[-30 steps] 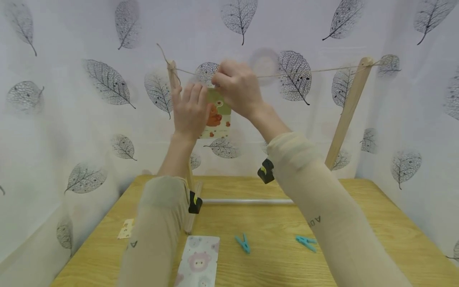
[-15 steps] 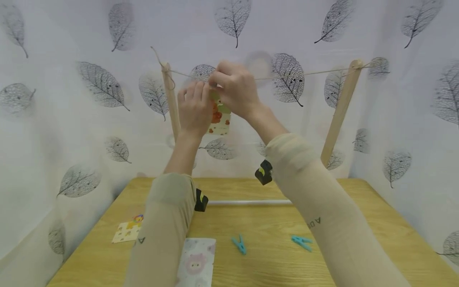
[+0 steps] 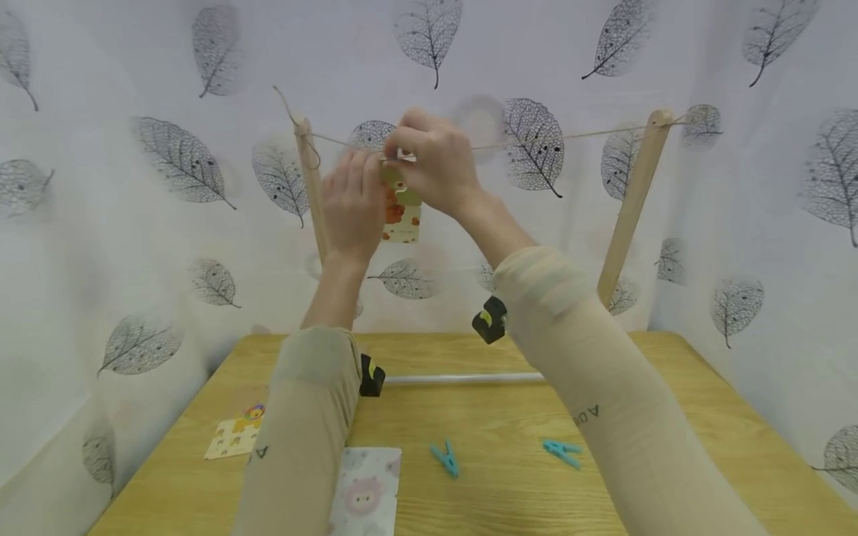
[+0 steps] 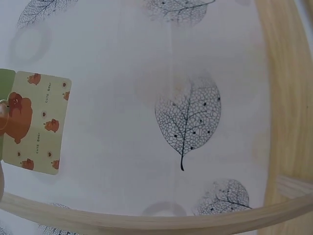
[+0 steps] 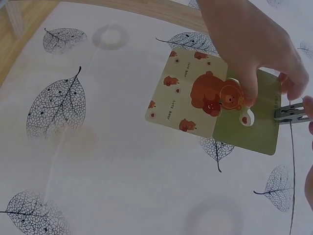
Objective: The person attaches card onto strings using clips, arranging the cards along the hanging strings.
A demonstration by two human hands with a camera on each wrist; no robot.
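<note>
Head and right wrist views: reaches high to the string [image 3: 583, 135], grips the bear card [image 5: 208, 98] with left hand [image 3: 352, 205], pinches the grey clip [image 5: 292, 113] with right hand [image 3: 437, 161].

Bear card [image 4: 36, 122] pt cut off, L wrist cam

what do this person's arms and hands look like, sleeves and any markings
The left hand and right hand are gloveless. The left sleeve and right sleeve are pale beige, the right bunched at its cuff. Dark lettering marks the right forearm, an A-like mark the left. Beside each sleeve shows a black block with a yellow-green patch.
</note>
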